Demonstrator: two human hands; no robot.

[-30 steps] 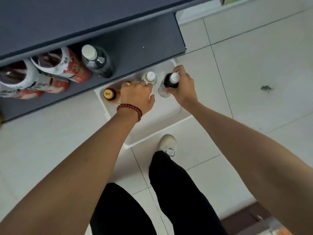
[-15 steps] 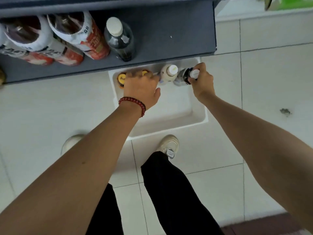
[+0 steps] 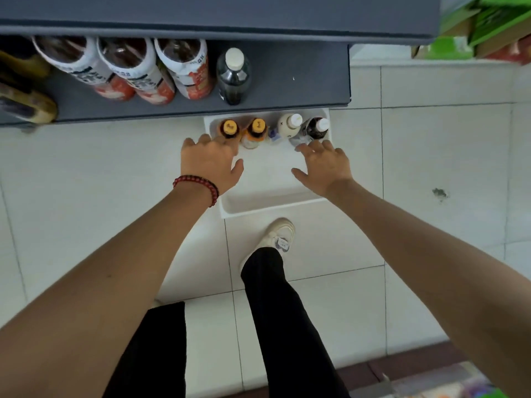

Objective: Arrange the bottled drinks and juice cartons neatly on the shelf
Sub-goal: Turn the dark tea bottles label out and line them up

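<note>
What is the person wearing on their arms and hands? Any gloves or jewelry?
No gloves, and no sleeves in view: both forearms are bare. The left hand has a red bead bracelet around its wrist, made of small round beads. The right hand has no watch, band or ring that I can see.

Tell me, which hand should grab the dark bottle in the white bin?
Probably the right hand: it is open, right beside the dark bottle. The left hand is over by the orange-capped bottles.
</note>
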